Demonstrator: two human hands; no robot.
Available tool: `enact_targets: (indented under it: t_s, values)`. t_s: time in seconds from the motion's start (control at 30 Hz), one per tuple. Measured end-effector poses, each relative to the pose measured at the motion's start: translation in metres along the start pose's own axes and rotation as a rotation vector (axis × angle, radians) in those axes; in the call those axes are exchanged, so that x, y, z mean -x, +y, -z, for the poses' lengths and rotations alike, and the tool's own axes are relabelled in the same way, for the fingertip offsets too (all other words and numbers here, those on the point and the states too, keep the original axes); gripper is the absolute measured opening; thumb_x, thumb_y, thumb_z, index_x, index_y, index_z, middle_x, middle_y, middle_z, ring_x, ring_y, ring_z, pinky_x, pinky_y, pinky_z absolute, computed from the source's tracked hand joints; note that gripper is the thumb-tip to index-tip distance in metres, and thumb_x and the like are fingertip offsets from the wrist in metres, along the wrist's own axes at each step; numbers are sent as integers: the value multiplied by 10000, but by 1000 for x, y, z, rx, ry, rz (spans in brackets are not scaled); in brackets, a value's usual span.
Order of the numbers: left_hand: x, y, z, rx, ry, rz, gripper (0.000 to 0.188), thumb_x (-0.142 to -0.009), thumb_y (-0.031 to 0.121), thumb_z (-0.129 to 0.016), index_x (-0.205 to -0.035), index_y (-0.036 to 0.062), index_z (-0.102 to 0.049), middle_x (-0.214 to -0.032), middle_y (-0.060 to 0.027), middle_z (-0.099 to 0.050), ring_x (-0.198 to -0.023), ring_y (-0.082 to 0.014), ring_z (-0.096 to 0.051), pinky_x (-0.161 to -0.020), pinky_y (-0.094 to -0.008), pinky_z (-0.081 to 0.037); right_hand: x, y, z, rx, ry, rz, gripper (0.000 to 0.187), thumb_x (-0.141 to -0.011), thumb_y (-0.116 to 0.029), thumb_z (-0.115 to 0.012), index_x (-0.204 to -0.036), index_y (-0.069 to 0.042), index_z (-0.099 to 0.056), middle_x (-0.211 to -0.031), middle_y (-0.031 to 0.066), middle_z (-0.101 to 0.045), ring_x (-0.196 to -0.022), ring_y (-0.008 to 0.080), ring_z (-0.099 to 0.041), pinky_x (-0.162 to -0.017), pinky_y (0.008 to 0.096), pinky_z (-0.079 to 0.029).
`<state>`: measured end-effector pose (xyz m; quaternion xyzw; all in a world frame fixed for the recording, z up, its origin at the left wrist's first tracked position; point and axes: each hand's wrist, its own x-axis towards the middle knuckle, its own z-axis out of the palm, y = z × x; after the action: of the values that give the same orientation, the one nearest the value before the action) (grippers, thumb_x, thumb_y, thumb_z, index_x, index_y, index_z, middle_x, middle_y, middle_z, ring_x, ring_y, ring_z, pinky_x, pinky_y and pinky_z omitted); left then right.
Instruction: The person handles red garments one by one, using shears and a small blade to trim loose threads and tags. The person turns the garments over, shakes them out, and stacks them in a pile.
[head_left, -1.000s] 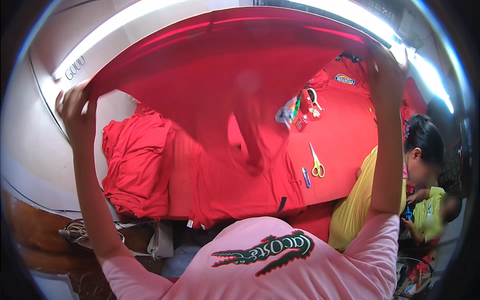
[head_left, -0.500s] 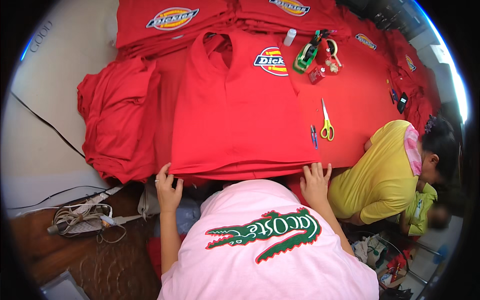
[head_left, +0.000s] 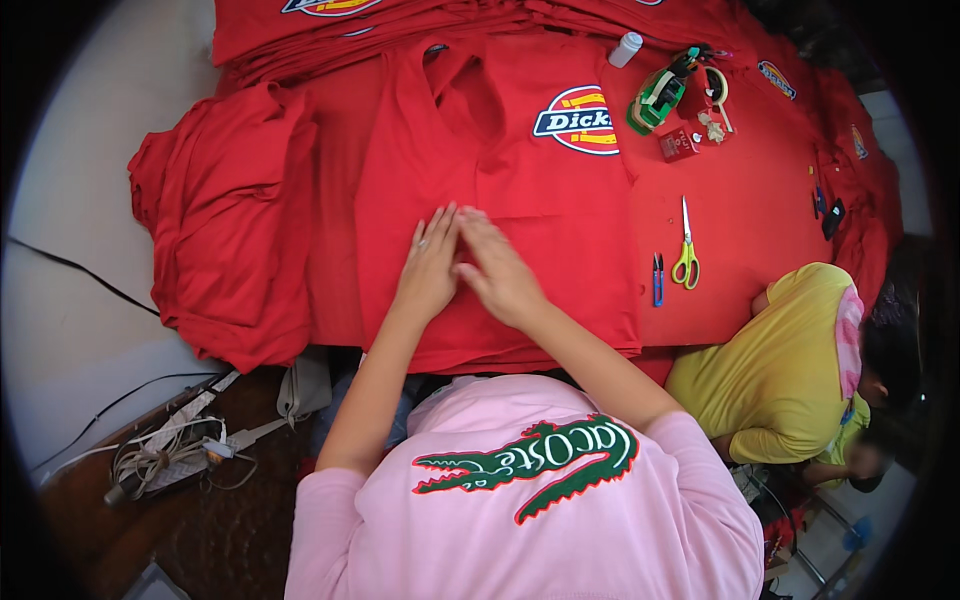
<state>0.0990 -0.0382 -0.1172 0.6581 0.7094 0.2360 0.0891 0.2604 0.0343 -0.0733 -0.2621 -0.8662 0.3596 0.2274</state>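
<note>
- Shirt [head_left: 570,250] lies at twelve o'clock; our left hand [head_left: 430,262] and right hand [head_left: 502,272] are outstretched over it, gripping nothing.
- Uneven pressing could crease it.
- Sweeping toward three o'clock, we might knock the scissors [head_left: 687,250].

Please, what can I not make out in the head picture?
In the head view:
Red garment: part beneath the left hand and right hand, covered by them.
Right fingers: blurred outlines.
Rear garment stack: far side, cut off by top edge.
Black object: too small and dark.

Smooth, matt cloth garment [head_left: 510,185]
</note>
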Motion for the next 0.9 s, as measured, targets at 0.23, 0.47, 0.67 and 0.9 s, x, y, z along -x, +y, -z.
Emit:
enact_targets:
  t_s: [0.23,0.47,0.67,0.9]
  values:
    - [-55,-54,11,-359,-11,159,778,-1013,532,-548,-1659,175,-300,-1735,-51,-248,-1613,-306,-167,-1272,-634,-97,-26,111,29,706,116,-240,769,-1020,-504,-572,-1643,-130,-320,-1715,169,-259,-1575,402,-244,-1264,566,-222]
    - [-62,-58,14,-347,-33,180,823,-995,552,-573,-1661,160,-288,-1734,-16,-251,-1616,-299,-150,-1285,-611,-88,-20,152,88,834,182,-306,723,-1041,-512,-540,-1631,-139,-351,-1695,136,-321,-1561,392,-280,-1256,546,-243]
    - [-64,-59,16,-337,-16,167,835,-987,524,-591,-1656,129,-287,-1738,-24,-236,-1617,-300,-143,-1284,-613,-86,-24,149,88,809,187,-297,717,-1034,-485,-563,-1615,-107,-380,-1687,154,-329,-1559,388,-283,-1251,557,-241]
    - [-86,-36,-23,-372,-70,26,670,-1046,374,-523,-1626,89,-347,-1709,-71,-310,-1599,-305,-217,-1282,-603,-117,-59,80,6,341,162,-124,642,-1019,-233,-566,-1600,-41,-374,-1691,187,-309,-1581,374,-248,-1281,542,-187]
